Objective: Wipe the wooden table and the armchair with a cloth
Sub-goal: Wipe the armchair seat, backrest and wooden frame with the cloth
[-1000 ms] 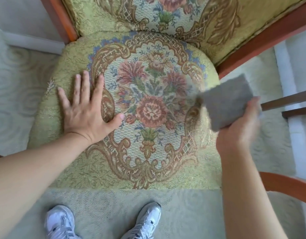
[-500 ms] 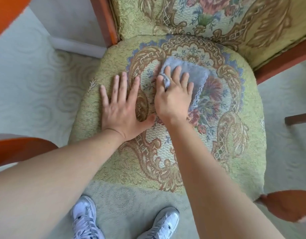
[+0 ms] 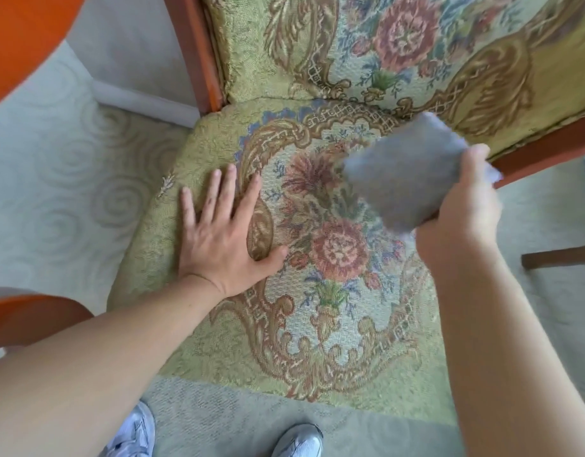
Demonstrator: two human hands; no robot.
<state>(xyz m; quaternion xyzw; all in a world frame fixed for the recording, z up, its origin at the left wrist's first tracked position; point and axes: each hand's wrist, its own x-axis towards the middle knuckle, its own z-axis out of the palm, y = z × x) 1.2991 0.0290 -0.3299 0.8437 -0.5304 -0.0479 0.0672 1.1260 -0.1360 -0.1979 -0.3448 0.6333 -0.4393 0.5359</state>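
Left hand [image 3: 223, 240]: I have it flat on the seat cushion [image 3: 334, 324], fingers [image 3: 215, 192] straight and spread, steadying the armchair [image 3: 198, 61].
Right hand [image 3: 459, 219]: lifted over the seat's right side, fingers curled round the cloth [image 3: 403, 173]; their exact lie is blurred.
Cloth: grey, folded to a pad, held in the air clear of the upholstery.
Handling: I judge it light, soft and floppy, not slippery; best gripped at one edge, then pressed flat under the palm.
Backrest [image 3: 400, 51]: padded woven fabric; it should give under pressure.

Home: tapestry armchair [image 3: 317, 291], patterned carpet [image 3: 53, 192].
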